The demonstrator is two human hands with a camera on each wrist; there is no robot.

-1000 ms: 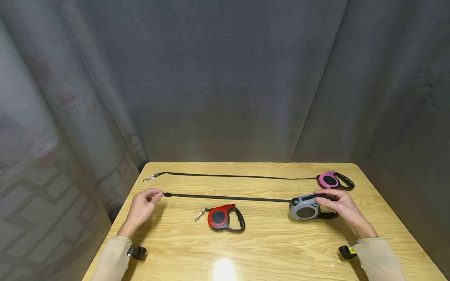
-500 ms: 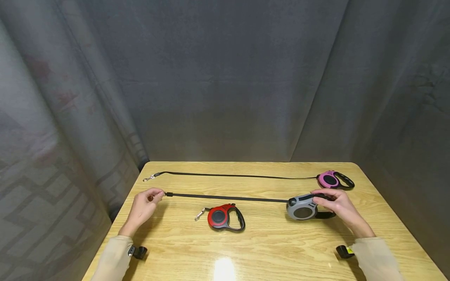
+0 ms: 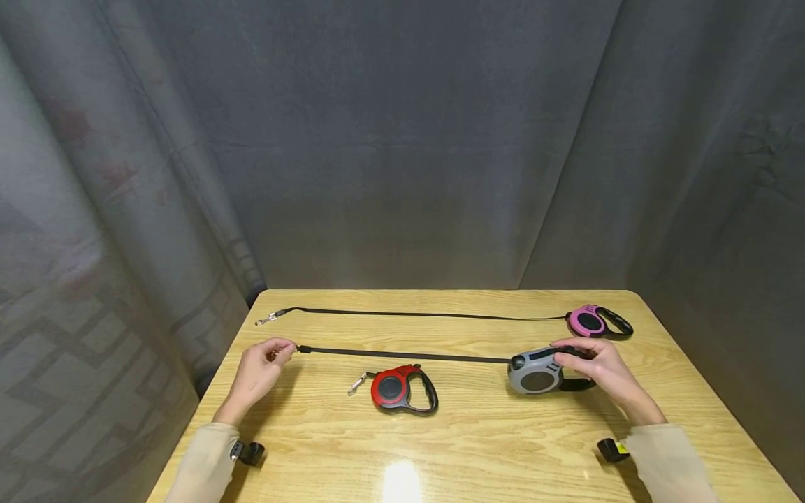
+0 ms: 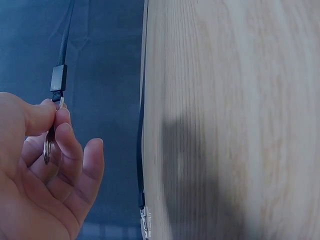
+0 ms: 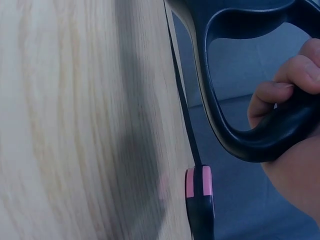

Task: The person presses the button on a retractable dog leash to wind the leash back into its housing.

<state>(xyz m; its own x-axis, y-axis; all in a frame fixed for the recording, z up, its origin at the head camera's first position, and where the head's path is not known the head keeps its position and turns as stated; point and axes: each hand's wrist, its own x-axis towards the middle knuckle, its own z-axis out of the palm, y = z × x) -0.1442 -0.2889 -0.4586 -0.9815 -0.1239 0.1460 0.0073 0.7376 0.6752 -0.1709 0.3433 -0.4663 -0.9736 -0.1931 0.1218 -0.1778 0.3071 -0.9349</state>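
Dark gray curtains point(image 3: 402, 161) hang behind and around a light wood-grain table point(image 3: 503, 447), glossy enough to bounce a bright patch of light at the near edge. So the thing in play is a gray retractable leash point(image 3: 534, 374), over on the right side of the table, and I can't really tell if its casing touches the wood. The right hand point(image 3: 604, 370) has its fingers curled around the black handle. The black strap point(image 3: 409, 355) runs pretty much straight across, up off the tabletop, to the left hand point(image 3: 260, 367), which pinches the metal clip point(image 4: 47, 150) between thumb and fingers, the other fingers loosely bent. On the near side of that strap, between the hands, a red leash point(image 3: 390, 388) lies flat with its little clip point(image 3: 357, 383) pointing left. Further back there's a pink leash point(image 3: 590, 321) near the far right corner, its thin cord point(image 3: 428, 316) stretched along the back edge to a silver clip point(image 3: 265, 319). Both arms wear beige sleeves point(image 3: 201, 461).
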